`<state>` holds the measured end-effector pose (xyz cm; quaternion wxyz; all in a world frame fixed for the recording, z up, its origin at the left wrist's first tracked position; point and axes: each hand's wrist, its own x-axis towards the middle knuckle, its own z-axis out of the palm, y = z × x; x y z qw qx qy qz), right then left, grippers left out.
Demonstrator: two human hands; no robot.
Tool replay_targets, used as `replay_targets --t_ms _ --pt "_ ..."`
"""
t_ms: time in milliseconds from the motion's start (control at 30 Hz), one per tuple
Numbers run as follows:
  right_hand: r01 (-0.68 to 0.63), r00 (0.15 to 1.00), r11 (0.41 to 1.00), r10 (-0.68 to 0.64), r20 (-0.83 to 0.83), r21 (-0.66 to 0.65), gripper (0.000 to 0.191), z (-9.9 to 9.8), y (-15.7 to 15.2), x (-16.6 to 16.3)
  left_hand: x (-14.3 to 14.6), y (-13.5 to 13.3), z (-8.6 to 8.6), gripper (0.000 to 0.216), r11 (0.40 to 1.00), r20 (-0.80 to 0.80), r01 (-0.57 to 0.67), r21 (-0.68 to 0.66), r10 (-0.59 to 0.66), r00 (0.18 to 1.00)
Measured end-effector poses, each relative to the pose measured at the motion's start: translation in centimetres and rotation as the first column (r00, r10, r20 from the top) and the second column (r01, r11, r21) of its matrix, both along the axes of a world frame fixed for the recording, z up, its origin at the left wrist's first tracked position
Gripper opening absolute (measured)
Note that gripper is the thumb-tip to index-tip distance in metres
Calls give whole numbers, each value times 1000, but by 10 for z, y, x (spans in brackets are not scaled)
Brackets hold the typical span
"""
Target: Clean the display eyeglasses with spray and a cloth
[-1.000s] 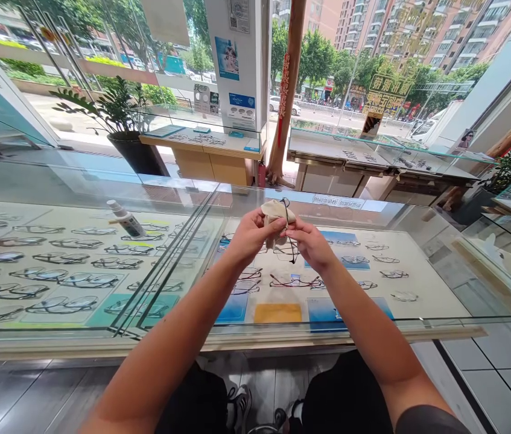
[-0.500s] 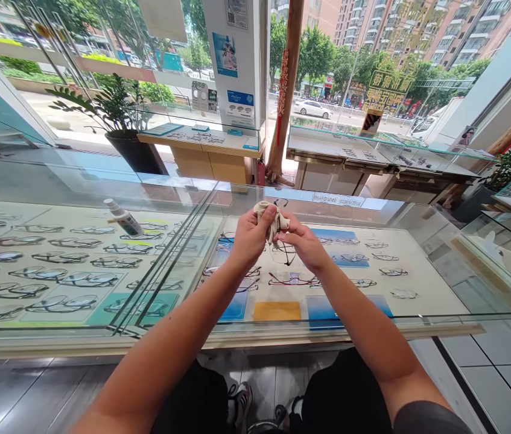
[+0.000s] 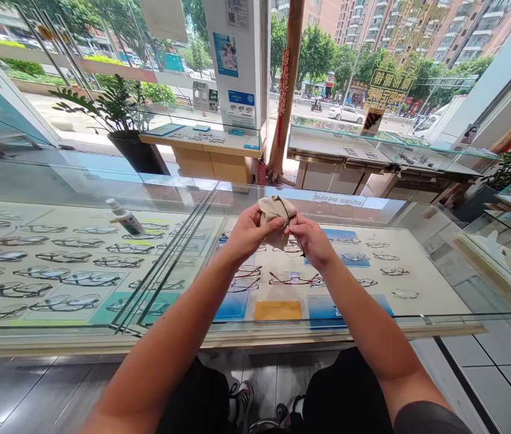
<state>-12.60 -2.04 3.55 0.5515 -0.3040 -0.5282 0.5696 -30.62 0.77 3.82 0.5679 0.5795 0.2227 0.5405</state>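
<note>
Both hands are raised above a glass display counter (image 3: 373, 322). My left hand (image 3: 245, 232) pinches a beige cleaning cloth (image 3: 272, 212), folded over part of a pair of thin black-framed glasses (image 3: 295, 240). My right hand (image 3: 312, 238) grips the glasses by the frame beside the cloth, one temple hanging down. The hands touch each other around the lens, which the cloth mostly hides.
Under the glass lie several rows of glasses (image 3: 56, 271) on trays. A small white spray bottle (image 3: 123, 217) lies on the counter top to the left. More display counters (image 3: 373, 154) and a potted plant (image 3: 122, 117) stand behind; another counter (image 3: 499, 253) runs along the right.
The cloth and glasses have shifted slightly upward and turned between my hands, the cloth bunching differently over the lens. The hands stay in the same spot above the counter.
</note>
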Motion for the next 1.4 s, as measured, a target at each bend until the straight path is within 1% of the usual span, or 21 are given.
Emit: replay_targets --t_ms 100,200,300,367,433,467,567,667,767,833,933,1067,1167,1233,1267,1300,1400 --pt "-13 1000 1000 13 -2 28 14 -4 1 -2 3 -1 -3 48 994 -32 -102 43 103 994" --pt "-21 999 998 20 28 57 15 -9 2 -4 6 -2 -5 46 977 -48 -204 58 207 977" --pt "-31 997 995 24 71 94 16 -10 2 -6 9 -3 -5 50 961 -55 -265 82 270 961" --pt "-43 995 992 32 96 120 14 -10 1 -6 9 -1 -4 55 955 -53 -284 89 289 956" --pt "-51 993 990 37 108 129 13 -10 1 -6 6 2 -2 59 962 -58 -263 73 267 962" --pt "-50 994 991 37 105 124 13 -9 1 -5 4 4 -2 60 971 -63 -232 59 236 970" --pt "-21 997 996 15 70 90 15 -7 3 -2 -3 9 2 55 995 -60 -93 36 95 994" --pt "1 1000 998 -3 26 57 15 -5 4 0 -9 11 6 48 999 -51 34 32 -32 998" --pt "-7 1000 1000 7 -24 5 14 -5 5 1 -11 10 6 47 995 -63 98 4 -98 993" --pt "-20 999 1000 19 -41 -22 15 -7 5 -1 -10 8 5 51 996 -62 89 -8 -89 994" --pt "-54 998 998 53 -40 -21 15 -11 5 -4 -4 5 2 51 1000 -57 27 -7 -27 998" --pt "-70 997 997 71 -26 17 14 -17 5 -10 4 4 -5 49 992 -51 -110 58 113 992" --pt "-90 996 994 89 18 60 16 -20 3 -14 8 6 -9 56 966 -40 -242 92 246 968" --pt "-86 996 993 82 45 79 16 -20 2 -15 8 7 -10 61 952 -29 -291 91 294 955" --pt "-75 996 994 72 49 80 16 -19 1 -14 8 8 -10 62 957 -30 -279 85 282 959" --pt "-63 997 995 59 46 76 17 -18 1 -14 6 9 -9 62 968 -32 -241 74 244 969" --pt "-28 999 998 26 33 60 17 -13 1 -8 0 11 -5 58 998 -17 -55 24 55 998"
